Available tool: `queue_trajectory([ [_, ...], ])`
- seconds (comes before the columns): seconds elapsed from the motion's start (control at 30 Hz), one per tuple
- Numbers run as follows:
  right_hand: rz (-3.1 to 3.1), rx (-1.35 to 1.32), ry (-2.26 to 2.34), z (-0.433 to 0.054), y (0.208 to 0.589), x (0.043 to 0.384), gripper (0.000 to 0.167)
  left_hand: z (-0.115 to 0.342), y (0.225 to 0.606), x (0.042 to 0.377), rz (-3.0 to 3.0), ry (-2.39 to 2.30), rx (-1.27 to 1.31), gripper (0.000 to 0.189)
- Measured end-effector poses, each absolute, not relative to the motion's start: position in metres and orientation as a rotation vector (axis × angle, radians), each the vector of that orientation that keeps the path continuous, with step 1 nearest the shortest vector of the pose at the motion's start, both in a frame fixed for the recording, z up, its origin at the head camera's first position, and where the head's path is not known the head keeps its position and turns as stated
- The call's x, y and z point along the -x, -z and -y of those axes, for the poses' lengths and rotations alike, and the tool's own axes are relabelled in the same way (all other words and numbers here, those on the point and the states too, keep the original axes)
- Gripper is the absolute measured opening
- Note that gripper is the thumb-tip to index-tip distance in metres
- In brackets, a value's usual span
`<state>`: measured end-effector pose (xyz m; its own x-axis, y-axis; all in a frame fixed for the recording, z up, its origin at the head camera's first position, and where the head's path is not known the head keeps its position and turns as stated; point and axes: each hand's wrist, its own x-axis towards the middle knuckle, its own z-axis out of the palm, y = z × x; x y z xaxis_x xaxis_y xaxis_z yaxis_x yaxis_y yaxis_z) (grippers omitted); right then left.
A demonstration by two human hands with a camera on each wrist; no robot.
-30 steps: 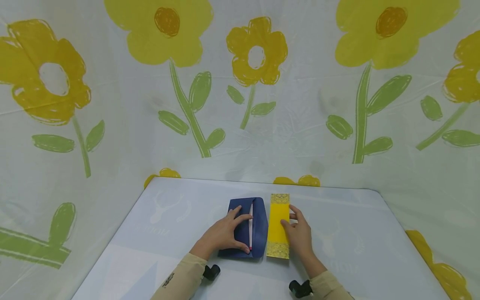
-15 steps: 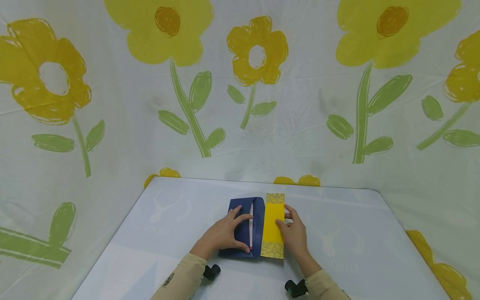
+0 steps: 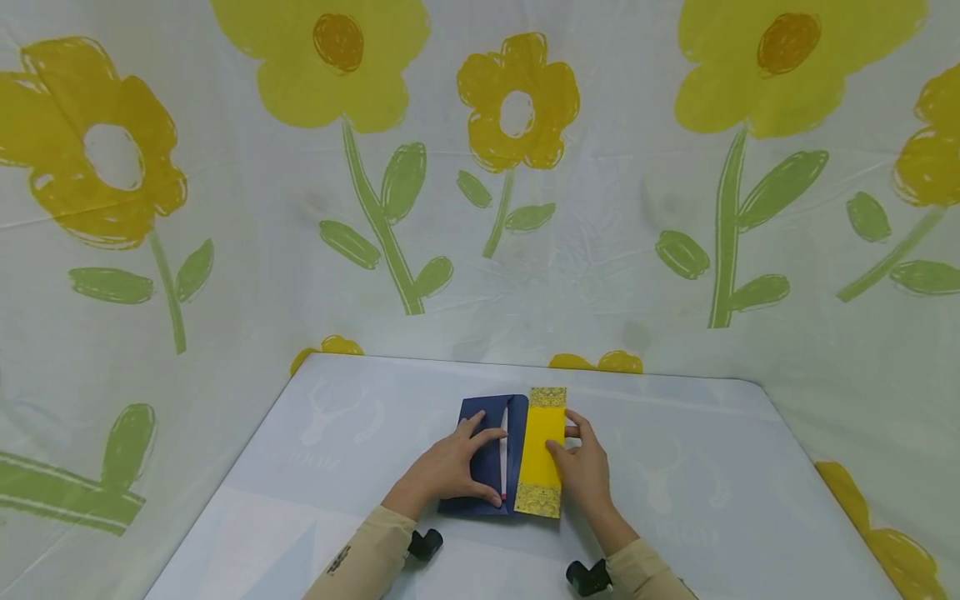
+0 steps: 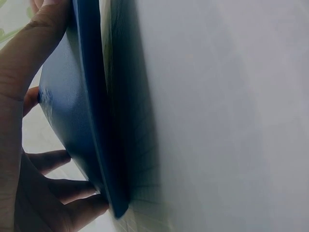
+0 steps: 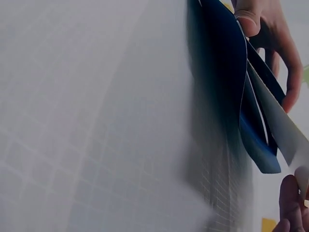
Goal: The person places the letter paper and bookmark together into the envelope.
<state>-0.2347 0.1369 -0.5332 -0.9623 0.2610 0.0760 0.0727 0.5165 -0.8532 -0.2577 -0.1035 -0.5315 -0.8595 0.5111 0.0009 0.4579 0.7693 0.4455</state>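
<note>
A dark blue envelope lies on the table with its mouth parted along the right side, showing a narrow white strip inside. My left hand spreads over it, thumb and fingertips gripping it around the mouth. In the left wrist view the fingers reach the far edge of the envelope. A yellow card with gold patterned bands at both ends overlaps the envelope's right flap. My right hand pinches the card's right edge, thumb on top. In the right wrist view the card's pale underside reaches the parted mouth.
The pale table is printed with faint deer-head figures and extends on both sides of the hands. Behind it hangs a white cloth with yellow flowers and green leaves. Black wrist cameras sit at both sleeves.
My right hand has moved the yellow card leftward, from beside the envelope to over its right flap. The left hand and envelope have stayed nearly in place.
</note>
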Motion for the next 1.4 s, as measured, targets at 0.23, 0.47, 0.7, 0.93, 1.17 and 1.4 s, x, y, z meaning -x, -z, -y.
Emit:
queue_trajectory([
  [0.23, 2.579, 0.275, -1.409, -0.1330, 0.5343, 0.2355, 0.064, 0.1025, 0.5317, 0.2577, -2.835, -0.667, -0.773, 0.099],
  [0.47, 2.587, 0.260, -1.384, -0.1305, 0.5355, 0.2349, 0.063, 0.1020, 0.5338, 0.2586, -2.836, -0.659, -0.762, 0.099],
  [0.7, 2.602, 0.262, -1.372, -0.1292, 0.5361, 0.2352, 0.063, 0.1011, 0.5346, 0.2590, -2.839, -0.647, -0.754, 0.098],
  [0.93, 2.609, 0.254, -1.346, -0.1280, 0.5371, 0.2359, 0.063, 0.1012, 0.5330, 0.2585, -2.843, -0.645, -0.763, 0.098],
  [1.17, 2.608, 0.229, -1.333, -0.1281, 0.5399, 0.2372, 0.062, 0.1020, 0.5326, 0.2578, -2.844, -0.654, -0.769, 0.098],
  [1.4, 2.622, 0.235, -1.326, -0.1267, 0.5423, 0.2391, 0.062, 0.1023, 0.5323, 0.2583, -2.842, -0.658, -0.774, 0.098],
])
